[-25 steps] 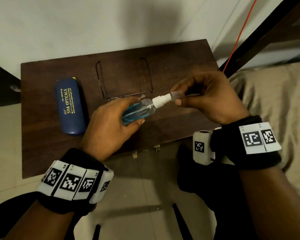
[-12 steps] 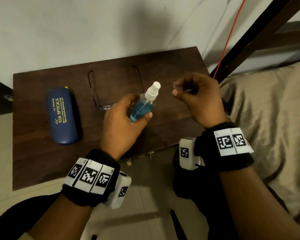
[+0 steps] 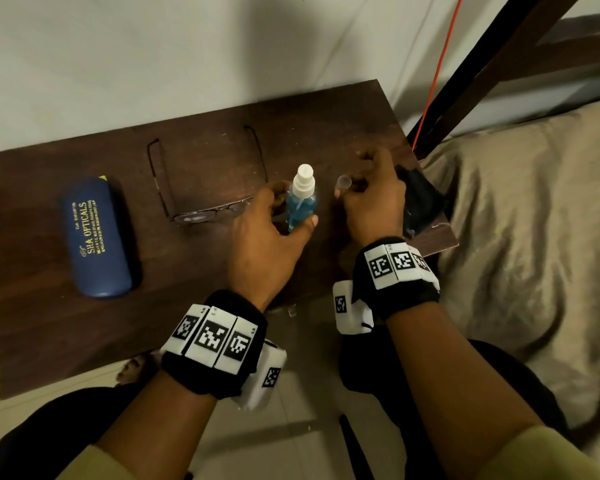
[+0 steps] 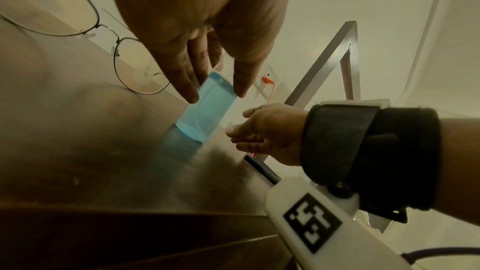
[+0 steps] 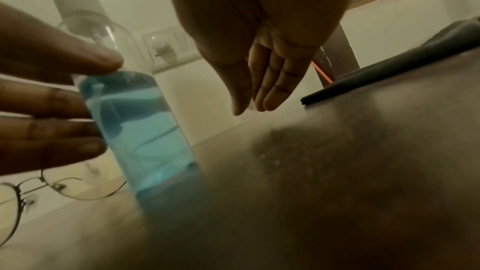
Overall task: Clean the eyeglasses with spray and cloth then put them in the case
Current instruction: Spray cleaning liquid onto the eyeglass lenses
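Now, here is what we are seeing.

Left hand: our left hand is holding the spray bottle with its thumb and fingers around the blue part.
Spray bottle: it is standing up on the brown table, and its white top is showing bare.
Right hand: our right hand is pinching a small clear cap in its fingertips, just beside the bottle.
Eyeglasses: the eyeglasses are lying on the table with the arms open, between the case and our left hand.
In the way: our left hand is covering the near end of the glasses.
Case: the blue case is lying shut at the left of the table.
Writing: the case is showing gold letters, "SHA OPTICALS"; the smaller lines are too tiny to read.
Cloth: a dark cloth is lying at the right edge, partly behind our right hand.
Around: a tan blanket is lying to the right, and a red cord is hanging by the wall.
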The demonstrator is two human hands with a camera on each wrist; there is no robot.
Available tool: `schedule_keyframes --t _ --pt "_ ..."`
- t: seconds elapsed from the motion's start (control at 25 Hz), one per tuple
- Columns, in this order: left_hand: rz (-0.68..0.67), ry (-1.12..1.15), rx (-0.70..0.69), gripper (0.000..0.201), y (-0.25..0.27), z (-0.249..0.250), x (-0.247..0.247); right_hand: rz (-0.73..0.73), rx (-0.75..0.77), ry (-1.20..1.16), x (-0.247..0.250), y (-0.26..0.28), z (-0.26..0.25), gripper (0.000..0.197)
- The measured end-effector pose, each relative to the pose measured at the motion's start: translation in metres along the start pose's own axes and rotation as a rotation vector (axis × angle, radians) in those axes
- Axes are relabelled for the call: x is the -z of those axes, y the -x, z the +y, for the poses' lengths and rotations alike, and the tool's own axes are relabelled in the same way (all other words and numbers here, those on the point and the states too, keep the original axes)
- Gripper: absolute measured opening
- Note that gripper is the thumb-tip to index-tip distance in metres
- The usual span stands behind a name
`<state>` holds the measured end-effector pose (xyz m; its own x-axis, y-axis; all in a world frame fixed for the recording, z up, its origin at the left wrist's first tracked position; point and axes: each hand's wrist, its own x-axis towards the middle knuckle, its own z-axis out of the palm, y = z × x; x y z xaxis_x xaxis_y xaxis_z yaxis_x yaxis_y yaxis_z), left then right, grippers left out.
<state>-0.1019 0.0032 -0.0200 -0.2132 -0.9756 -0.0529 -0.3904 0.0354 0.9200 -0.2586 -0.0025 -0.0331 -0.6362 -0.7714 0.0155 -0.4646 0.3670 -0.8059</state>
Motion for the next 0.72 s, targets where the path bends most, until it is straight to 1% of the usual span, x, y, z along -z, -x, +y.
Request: schedule_keyframes --t 0.16,0.36,0.52,0.6,0.64,0.72 --pt "-0.019 -0.011 0.013 0.052 0.001 0.002 -0.001 -0.039 0.016 0.056 -0.005 0.002 0.001 0.046" --pt "-0.022 -0.009 0.022 0.052 0.002 0.002 -0.001 -0.060 -0.010 0.088 -0.004 0.002 0.000 0.054" --pt "-0.051 0.015 0.021 0.061 0.001 0.000 0.003 -0.075 -0.037 0.114 0.001 0.003 -0.004 0.059" --pt "-0.056 0.002 0.004 0.062 0.001 -0.002 0.009 -0.050 -0.018 0.146 0.008 0.004 -0.009 0.055" --pt "-0.045 -0.024 -0.006 0.059 0.002 -0.002 0.015 -0.030 0.003 0.153 0.013 0.007 -0.013 0.050" --pt "0.013 -0.098 -0.048 0.045 0.003 -0.002 0.030 0.011 0.056 0.137 0.022 0.018 -0.023 0.043"
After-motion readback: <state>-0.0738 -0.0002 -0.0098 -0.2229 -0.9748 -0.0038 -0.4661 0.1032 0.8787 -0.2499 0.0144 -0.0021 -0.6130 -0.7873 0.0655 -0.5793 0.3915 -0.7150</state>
